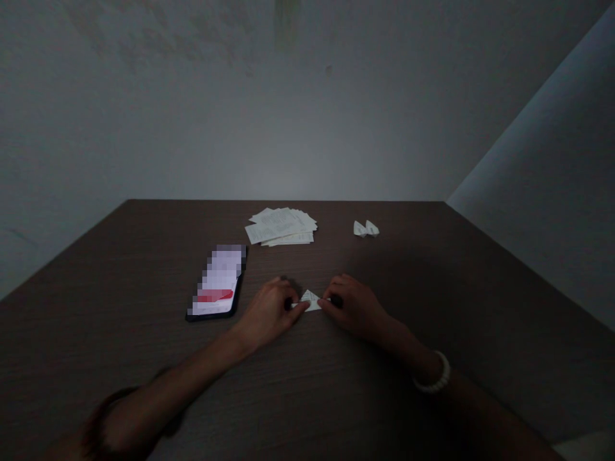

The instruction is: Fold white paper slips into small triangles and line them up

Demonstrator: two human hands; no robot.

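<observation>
A small folded piece of white paper (313, 305) with printed lines lies on the table between my hands, its top coming to a point. My left hand (275, 306) pinches its left end, thumb along the lower edge. On the opposite end, my right hand (353, 304) is closed with thumb and finger on the paper. The paper's outer ends are hidden by my fingers. Farther off to the right sits a folded paper piece (366, 229) shaped like a bow, touched by neither hand.
A phone (218, 282) with a lit, blurred screen lies left of my left hand. Behind it, a fanned pile of printed paper slips (281, 225) rests near the back of the dark wooden table (144, 256). A grey wall (288, 128) rises beyond the table's far edge.
</observation>
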